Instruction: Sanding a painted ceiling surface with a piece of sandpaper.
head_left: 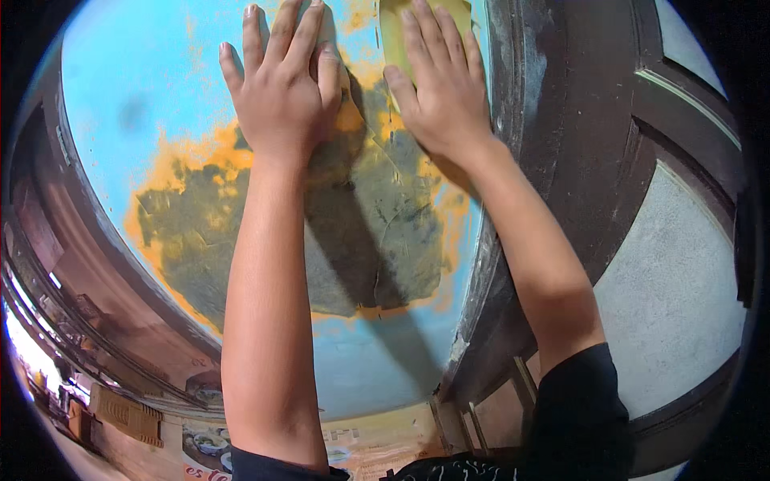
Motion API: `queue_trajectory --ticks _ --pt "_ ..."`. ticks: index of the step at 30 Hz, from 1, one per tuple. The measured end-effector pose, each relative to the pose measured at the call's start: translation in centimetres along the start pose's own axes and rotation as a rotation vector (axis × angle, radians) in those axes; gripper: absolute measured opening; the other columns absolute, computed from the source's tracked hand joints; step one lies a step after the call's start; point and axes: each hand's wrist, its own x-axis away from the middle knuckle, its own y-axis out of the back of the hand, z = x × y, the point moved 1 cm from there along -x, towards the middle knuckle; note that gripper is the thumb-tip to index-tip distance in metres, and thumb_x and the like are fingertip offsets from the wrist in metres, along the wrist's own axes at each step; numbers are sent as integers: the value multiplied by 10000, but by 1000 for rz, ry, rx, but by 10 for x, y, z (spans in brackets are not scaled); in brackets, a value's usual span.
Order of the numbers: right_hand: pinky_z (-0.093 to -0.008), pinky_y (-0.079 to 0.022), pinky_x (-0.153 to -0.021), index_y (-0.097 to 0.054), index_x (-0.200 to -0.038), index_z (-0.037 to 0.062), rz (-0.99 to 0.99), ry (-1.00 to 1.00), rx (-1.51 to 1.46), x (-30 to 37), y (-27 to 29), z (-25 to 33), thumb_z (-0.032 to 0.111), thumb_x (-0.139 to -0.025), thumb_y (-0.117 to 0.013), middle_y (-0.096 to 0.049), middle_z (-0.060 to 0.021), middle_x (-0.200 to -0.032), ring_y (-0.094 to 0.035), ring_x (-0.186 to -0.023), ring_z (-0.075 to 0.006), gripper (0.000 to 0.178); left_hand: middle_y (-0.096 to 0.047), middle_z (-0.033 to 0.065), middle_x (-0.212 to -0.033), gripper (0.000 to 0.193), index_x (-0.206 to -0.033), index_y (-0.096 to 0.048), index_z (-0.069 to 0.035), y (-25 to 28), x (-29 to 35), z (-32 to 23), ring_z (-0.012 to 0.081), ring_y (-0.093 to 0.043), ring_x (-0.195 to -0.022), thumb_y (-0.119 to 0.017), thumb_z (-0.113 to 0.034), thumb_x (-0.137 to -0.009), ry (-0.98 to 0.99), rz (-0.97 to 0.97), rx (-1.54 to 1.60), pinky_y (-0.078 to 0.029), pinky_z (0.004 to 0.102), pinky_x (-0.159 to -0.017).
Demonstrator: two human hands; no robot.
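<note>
My left hand (285, 84) lies flat with spread fingers on a wall panel (136, 104) painted light blue. Under my right hand (445, 92), a yellowish sheet of sandpaper (395, 30) is pressed against the panel near its right edge; the fingers stretch up over it and the thumb rests out to the side. Below both hands spreads a large worn patch (361, 232), dark grey in the middle with an orange rim, where the blue paint is gone. My forearms cross in front of it and hide part of it.
A dark wooden frame (553, 136) with pale inset panels (674, 280) borders the right side. At the lower left are dark slats (112, 353), a tan ribbed object (126, 414) and a printed banner (207, 449). Wooden bars (473, 425) stand low at the right.
</note>
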Motion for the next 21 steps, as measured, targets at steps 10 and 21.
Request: queue_trajectory --ticks 10,21 --pt "-501 -93 -1288 -175 -1664 60 -55 -7 69 -50 7 4 418 -1071 -403 -149 -127 -1738 -124 -1600 -321 729 -514 -54 -1576 464 -1457 -604 -305 -15 3 11 314 -390 -1509 -522 -357 -1004 -138 -269 50 -200 603 -1232" --pt "-517 -97 -1281 -209 -1653 52 -14 14 -61 -26 5 13 461 -1075 -389 -174 -149 -1727 -143 -1593 -353 731 -448 27 -1630 527 -1485 -574 -196 6 -1 0 340 -320 -1547 -541 -304 -971 20 -44 26 -195 581 -1253"
